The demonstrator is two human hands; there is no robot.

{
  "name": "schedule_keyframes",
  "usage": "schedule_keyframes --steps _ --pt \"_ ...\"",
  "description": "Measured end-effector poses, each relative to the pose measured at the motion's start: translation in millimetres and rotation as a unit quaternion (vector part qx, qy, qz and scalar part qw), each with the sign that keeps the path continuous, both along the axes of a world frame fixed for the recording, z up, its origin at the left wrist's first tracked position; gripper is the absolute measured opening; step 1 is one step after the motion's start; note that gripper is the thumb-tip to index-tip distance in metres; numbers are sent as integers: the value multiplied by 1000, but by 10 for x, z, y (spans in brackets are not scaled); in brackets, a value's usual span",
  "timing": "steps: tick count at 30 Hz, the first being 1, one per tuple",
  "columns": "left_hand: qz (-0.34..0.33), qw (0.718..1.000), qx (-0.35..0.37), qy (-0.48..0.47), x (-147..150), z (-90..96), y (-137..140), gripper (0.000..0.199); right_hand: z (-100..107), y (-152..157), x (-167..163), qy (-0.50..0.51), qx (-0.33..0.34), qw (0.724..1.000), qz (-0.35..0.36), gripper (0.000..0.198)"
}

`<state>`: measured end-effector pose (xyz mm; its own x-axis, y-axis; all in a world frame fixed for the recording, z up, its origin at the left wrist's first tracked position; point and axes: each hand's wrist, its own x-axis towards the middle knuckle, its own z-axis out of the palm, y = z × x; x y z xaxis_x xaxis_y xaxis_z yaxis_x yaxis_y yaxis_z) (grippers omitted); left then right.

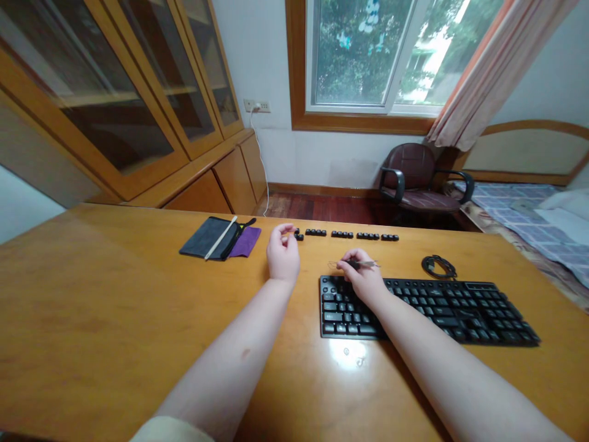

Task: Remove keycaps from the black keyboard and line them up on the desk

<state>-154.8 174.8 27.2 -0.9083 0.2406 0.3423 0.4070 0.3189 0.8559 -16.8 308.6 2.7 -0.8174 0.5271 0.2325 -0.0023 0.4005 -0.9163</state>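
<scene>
My left hand (282,253) is at the left end of a row of black keycaps (316,232), its fingers curled and seeming to pinch a keycap (297,232) at the fingertips. My right hand (365,276) is closed around a keycap puller (353,264) with a dark handle and thin metal wires poking out at both ends. It hovers over the upper left part of a black keyboard (442,307). Bare switches show along the keyboard's top row, while most lower keys still carry caps. My right wrist and forearm hide part of the keyboard.
A dark pouch (202,238) with a pale stick (221,238) across it lies at the left, beside a purple cloth (245,241). Behind the keyboard sits a coiled black cable (438,267). A chair (414,178) stands beyond the wooden desk (115,319).
</scene>
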Motion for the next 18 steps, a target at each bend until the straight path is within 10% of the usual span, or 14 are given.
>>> schedule_keyframes --steps 9,18 --pt "-299 939 -167 3 828 -274 -193 50 46 3 60 8 46 999 -5 27" --pt "-340 922 -187 10 779 -363 -94 54 92 5 9 -71 97 991 54 23"
